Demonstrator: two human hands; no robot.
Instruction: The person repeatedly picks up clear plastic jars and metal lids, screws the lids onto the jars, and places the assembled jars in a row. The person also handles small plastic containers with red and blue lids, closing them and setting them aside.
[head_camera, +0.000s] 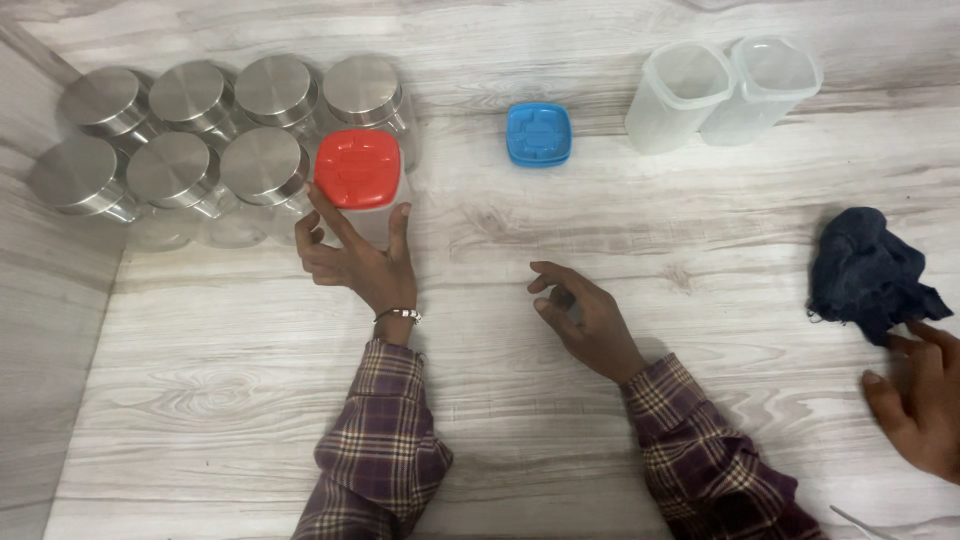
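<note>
The left hand grips a clear square plastic container with a red square lid, its fingers spread around the near side of the container, thumb on the right wall. That container stands on the desk at the left, pressed up against a cluster of seven clear jars with round brushed-metal lids, which fill the far left corner in two rows. The right hand hovers above the middle of the desk, holding nothing, fingers loosely curled and apart.

So far, one container appears lidded and placed with the jars. Left open are two lidless translucent plastic containers standing side by side at the far right, and a blue square plastic lid lies apart from them near the far middle; a second lid may sit under it, but I cannot tell.

At the near right edge another person's hand touches a crumpled dark blue cloth.

The desk has a pale grey wood-grain surface, and a panel of the same finish rises along its left side. Nothing more of the room shows.
</note>
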